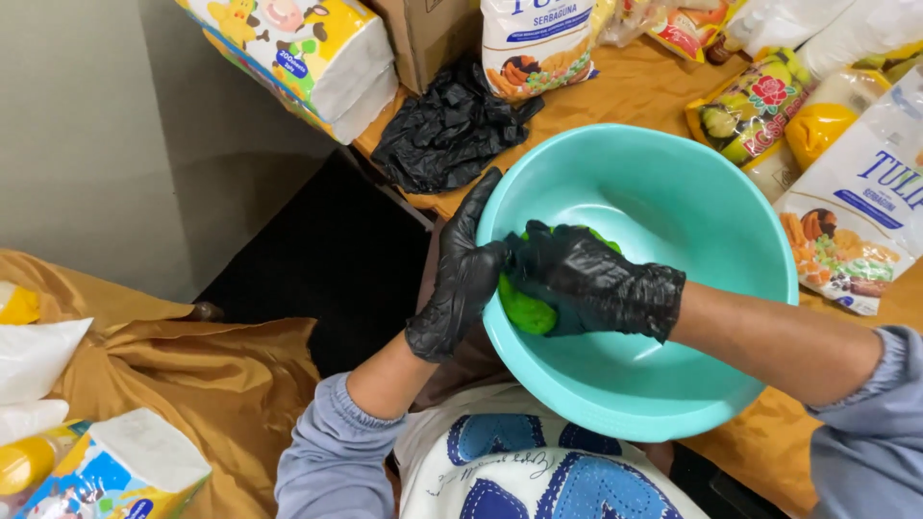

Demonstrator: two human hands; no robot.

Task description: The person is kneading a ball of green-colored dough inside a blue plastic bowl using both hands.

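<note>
Both hands wear thin black gloves and meet at the near-left side of a turquoise plastic bowl [692,192]. Inside it, the right hand [591,279] is clamped over a lump of bright green dough [526,309], fingers curled down around it, so that only the lower edge and a sliver of the top of the lump show. Opposite it, the left hand [461,274] grips the bowl's rim from outside, its fingers pointing up along the wall and its thumb side hooked over the edge, just touching the green dough and the other glove. Apart from that lump, the bowl's smooth bottom and far wall hold nothing that can be seen. It rests on a table covered with a mustard-brown cloth [635,91], its near edge hanging over the person's lap. Just beyond its left rim lies a crumpled heap of spare black gloves [447,130]. Behind that heap stand a white flour bag [534,38] printed with pictures of pastries, a brown cardboard box [423,34] and a soft pack of paper tissues [308,53] with cartoon animals on it. To the bowl's right lie a second flour bag [856,226] of the same kind, a yellow packet with a red rose [745,106], and a clear pouch with yellow contents [827,120]. At lower left, on more brown cloth, another tissue pack [120,466] sits open.
</note>
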